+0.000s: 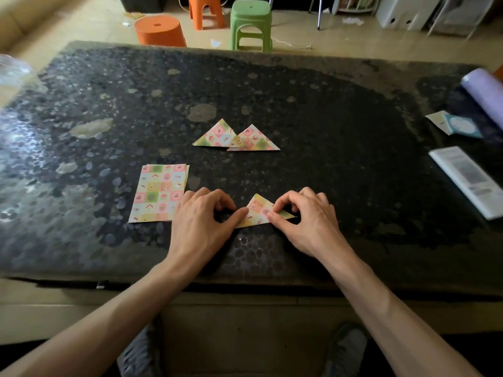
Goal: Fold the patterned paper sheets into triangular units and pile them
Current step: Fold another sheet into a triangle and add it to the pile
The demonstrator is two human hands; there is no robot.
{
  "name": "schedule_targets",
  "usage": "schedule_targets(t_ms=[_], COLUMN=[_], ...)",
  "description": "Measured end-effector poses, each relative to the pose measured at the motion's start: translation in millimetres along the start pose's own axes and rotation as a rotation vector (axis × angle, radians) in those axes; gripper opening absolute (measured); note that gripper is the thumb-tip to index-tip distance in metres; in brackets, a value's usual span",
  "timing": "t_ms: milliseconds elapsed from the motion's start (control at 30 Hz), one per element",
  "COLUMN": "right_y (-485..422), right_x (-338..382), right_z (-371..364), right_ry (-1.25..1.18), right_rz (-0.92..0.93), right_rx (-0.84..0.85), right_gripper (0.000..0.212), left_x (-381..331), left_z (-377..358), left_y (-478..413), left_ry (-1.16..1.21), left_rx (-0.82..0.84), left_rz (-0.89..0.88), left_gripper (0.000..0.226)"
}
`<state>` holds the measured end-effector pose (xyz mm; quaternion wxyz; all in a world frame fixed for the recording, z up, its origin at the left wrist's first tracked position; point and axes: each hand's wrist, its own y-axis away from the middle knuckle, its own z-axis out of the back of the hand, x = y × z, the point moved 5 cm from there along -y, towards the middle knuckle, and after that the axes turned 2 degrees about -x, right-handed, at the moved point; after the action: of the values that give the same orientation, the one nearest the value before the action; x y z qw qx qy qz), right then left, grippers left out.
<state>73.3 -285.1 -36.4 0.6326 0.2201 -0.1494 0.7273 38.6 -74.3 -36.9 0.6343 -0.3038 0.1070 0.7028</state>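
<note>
Tabletop: a dark speckled stone tabletop (326, 110) carries all the paper.
Paper in work: a small folded triangle of patterned paper (260, 210) lies flat near the front edge, about at its middle, between the two hands.
Left hand: the left hand (201, 213) has its fingers curled, and the thumb tip presses on the left corner of this triangle. It is not clear if the index finger also touches the paper.
Right hand: the right hand (304, 216) is curled narrow, and its thumb and index finger pinch the right part of the same triangle.
Flat sheets: a stack of unfolded patterned paper sheets (159, 193) lies just beside the left hand, toward the left edge.
Finished units: two folded patterned triangles (217, 136) lie at the centre of the tabletop. They sit side by side, and the right one overlaps the left one a little.
Right edge: a white printed leaflet (468, 178), a blue and white packet (461, 126) and a lilac paper roll (484, 91) lie there.
Floor behind the far edge: a green plastic stool (251, 23) and a round orange plastic stool (160, 31) stand there.
</note>
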Motion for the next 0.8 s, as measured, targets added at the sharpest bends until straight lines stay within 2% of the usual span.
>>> schedule_targets(t_ms=[67, 267, 567, 633, 800], right_y=[0, 0, 2, 5, 14], right_x=[0, 1, 4, 6, 18], right_z=[0, 1, -2, -5, -16], right_ry=[0.004, 0.015, 0.065, 0.111, 0.258], right_rz=[0.000, -0.002, -0.015, -0.016, -0.060], right_rx=[0.000, 0.009, -0.010, -0.039, -0.078], right_gripper=[0.023, 0.023, 0.024, 0.031, 0.071], left_x=[-1, 4, 5, 5, 5], left_z=[-2, -2, 7, 7, 6], left_y=[3, -5, -15, -15, -14], left_ry=[-0.015, -0.041, -0.134, -0.147, -0.146], left_rx=[0.001, 0.182, 0.327, 0.325, 0.333], left_rz=[0.001, 0.016, -0.009, -0.024, -0.025], left_gripper=[0.029, 0.025, 0.028, 0.030, 0.041])
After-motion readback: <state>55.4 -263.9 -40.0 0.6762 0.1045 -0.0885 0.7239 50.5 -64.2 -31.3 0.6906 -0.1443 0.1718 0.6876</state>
